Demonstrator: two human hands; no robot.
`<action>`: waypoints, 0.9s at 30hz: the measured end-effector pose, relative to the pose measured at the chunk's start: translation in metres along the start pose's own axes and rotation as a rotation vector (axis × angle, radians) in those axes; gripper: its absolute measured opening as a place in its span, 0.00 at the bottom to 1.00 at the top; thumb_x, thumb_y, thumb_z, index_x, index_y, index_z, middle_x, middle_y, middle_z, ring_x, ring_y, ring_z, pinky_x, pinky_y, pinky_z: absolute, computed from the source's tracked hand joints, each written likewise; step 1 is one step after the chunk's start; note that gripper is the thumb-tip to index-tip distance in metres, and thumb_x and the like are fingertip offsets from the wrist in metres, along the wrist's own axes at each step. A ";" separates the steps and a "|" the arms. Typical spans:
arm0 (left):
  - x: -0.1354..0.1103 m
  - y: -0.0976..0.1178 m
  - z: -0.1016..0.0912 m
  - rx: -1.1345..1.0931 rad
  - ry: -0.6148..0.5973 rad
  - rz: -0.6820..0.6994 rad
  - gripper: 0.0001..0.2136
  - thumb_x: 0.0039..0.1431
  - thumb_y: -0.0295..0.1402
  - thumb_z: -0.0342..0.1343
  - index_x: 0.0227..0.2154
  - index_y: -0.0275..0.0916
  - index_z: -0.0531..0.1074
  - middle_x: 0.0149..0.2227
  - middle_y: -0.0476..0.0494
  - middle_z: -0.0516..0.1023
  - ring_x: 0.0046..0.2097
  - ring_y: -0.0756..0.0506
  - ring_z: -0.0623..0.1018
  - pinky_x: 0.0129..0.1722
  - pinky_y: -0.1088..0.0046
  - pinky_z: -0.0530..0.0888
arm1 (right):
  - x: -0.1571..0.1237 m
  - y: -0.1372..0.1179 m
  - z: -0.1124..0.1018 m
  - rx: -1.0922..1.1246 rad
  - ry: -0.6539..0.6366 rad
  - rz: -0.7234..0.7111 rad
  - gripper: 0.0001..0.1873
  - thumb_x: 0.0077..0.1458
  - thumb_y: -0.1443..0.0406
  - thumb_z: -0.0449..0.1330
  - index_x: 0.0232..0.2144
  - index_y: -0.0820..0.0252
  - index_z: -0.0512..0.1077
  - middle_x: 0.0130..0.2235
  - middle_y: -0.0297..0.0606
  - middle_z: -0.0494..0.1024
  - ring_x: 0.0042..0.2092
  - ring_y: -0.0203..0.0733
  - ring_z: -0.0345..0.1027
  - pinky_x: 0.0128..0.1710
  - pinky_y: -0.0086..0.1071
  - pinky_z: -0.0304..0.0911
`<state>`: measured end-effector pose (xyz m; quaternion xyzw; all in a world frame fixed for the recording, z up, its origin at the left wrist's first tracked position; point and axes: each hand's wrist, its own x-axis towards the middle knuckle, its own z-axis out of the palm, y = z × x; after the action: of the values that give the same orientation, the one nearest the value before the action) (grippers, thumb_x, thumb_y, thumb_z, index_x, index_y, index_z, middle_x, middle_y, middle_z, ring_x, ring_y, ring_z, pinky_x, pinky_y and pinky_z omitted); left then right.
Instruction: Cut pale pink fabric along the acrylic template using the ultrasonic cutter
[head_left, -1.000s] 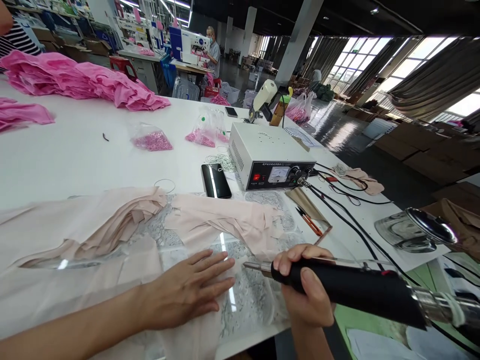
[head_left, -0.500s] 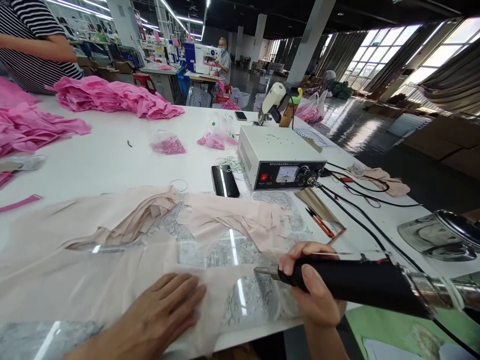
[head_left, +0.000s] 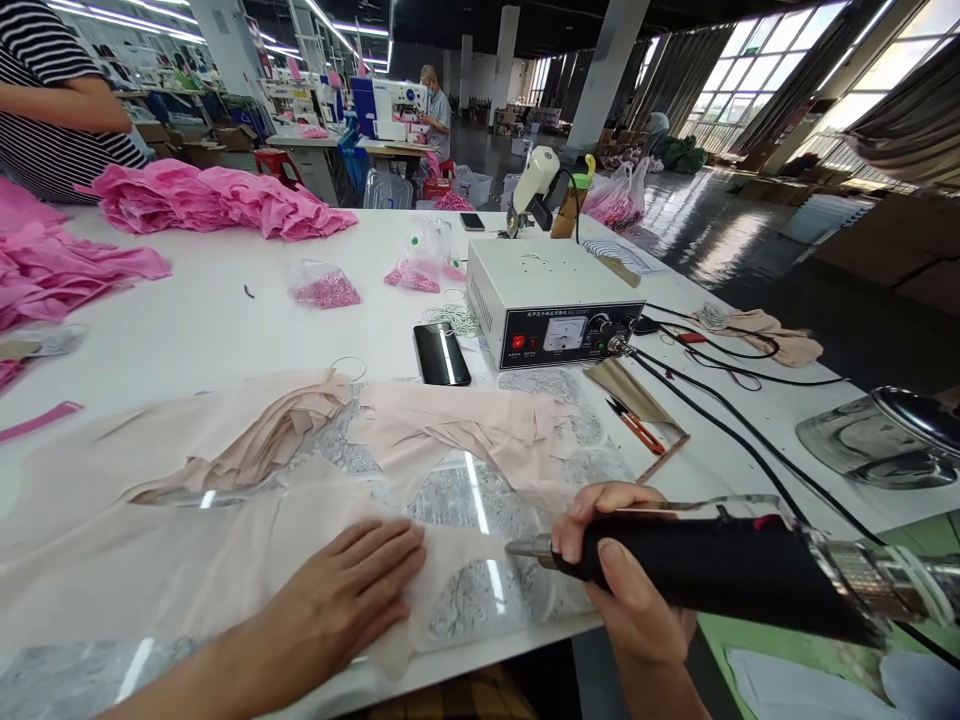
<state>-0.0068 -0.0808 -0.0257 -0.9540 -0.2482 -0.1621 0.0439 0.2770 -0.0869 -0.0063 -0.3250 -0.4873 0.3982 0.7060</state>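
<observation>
My left hand (head_left: 356,590) lies flat on pale pink fabric (head_left: 225,570), fingers stretched out side by side. A narrow end of that fabric runs right, toward the metal tip of a handheld ultrasonic welder (head_left: 690,565). My right hand (head_left: 626,575) is wrapped around the welder's black grip. The tip points left and is at or just over the fabric's end; whether it touches I cannot tell. Beneath the fabric is a clear sheet (head_left: 480,500) over a grey mottled surface. More pale pink pieces (head_left: 465,430) lie bunched just beyond.
A white control box (head_left: 559,300) with cables stands behind. Near it are a black phone (head_left: 441,354), orange-handled snips (head_left: 636,426) and bags of pink bits (head_left: 326,286). A clear lidded jar (head_left: 877,440) stands right. Pink cloth (head_left: 225,200) is piled far left, by a person in stripes (head_left: 60,100).
My left hand has slid slightly right and away from me, and the fabric's narrow end now reaches the welder tip. The camera view has shifted a little.
</observation>
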 end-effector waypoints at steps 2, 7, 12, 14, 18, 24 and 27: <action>0.003 -0.012 0.001 -0.017 -0.008 0.061 0.17 0.76 0.32 0.43 0.60 0.34 0.70 0.59 0.41 0.76 0.61 0.43 0.74 0.64 0.63 0.70 | -0.005 -0.004 -0.005 -0.014 0.000 0.022 0.06 0.60 0.62 0.62 0.39 0.55 0.70 0.33 0.33 0.73 0.25 0.35 0.69 0.27 0.35 0.69; 0.007 -0.016 -0.007 -0.091 -0.048 0.090 0.16 0.74 0.28 0.46 0.60 0.35 0.69 0.59 0.37 0.75 0.64 0.41 0.71 0.64 0.61 0.70 | -0.011 -0.010 -0.009 0.000 -0.012 0.035 0.06 0.61 0.63 0.61 0.41 0.54 0.69 0.33 0.33 0.73 0.26 0.35 0.69 0.28 0.35 0.69; 0.008 0.024 -0.001 -0.142 0.008 -0.122 0.19 0.75 0.28 0.45 0.65 0.36 0.64 0.61 0.37 0.73 0.64 0.41 0.71 0.61 0.65 0.74 | -0.007 -0.004 -0.007 0.058 -0.046 0.006 0.06 0.62 0.62 0.60 0.42 0.52 0.68 0.32 0.32 0.73 0.27 0.35 0.69 0.29 0.34 0.71; 0.009 0.035 0.005 -0.136 0.043 -0.168 0.19 0.75 0.29 0.45 0.65 0.36 0.63 0.60 0.37 0.74 0.64 0.41 0.71 0.61 0.66 0.74 | -0.008 -0.003 -0.009 0.060 -0.066 0.018 0.06 0.62 0.62 0.59 0.42 0.53 0.68 0.31 0.32 0.73 0.27 0.36 0.68 0.29 0.35 0.70; 0.011 0.040 0.010 -0.084 0.048 -0.238 0.18 0.75 0.30 0.46 0.64 0.35 0.65 0.59 0.36 0.75 0.64 0.41 0.72 0.60 0.66 0.74 | -0.012 -0.004 -0.016 0.062 -0.108 0.065 0.06 0.63 0.62 0.59 0.43 0.52 0.67 0.30 0.32 0.73 0.27 0.36 0.69 0.29 0.35 0.71; 0.015 0.039 0.007 -0.062 0.028 -0.194 0.18 0.74 0.28 0.47 0.63 0.34 0.66 0.59 0.35 0.75 0.66 0.38 0.69 0.61 0.61 0.75 | -0.013 -0.012 -0.019 0.062 -0.144 0.092 0.05 0.64 0.62 0.58 0.43 0.51 0.67 0.31 0.33 0.72 0.27 0.36 0.69 0.29 0.35 0.72; 0.018 0.040 0.006 -0.059 0.008 -0.210 0.20 0.75 0.29 0.46 0.66 0.35 0.62 0.61 0.35 0.73 0.66 0.38 0.68 0.60 0.60 0.75 | -0.012 -0.014 -0.019 0.063 -0.146 0.096 0.05 0.63 0.61 0.59 0.42 0.51 0.68 0.32 0.34 0.72 0.27 0.37 0.70 0.27 0.35 0.72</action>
<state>0.0296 -0.1063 -0.0258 -0.9230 -0.3419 -0.1767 -0.0008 0.2957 -0.1048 -0.0057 -0.2957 -0.5086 0.4691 0.6587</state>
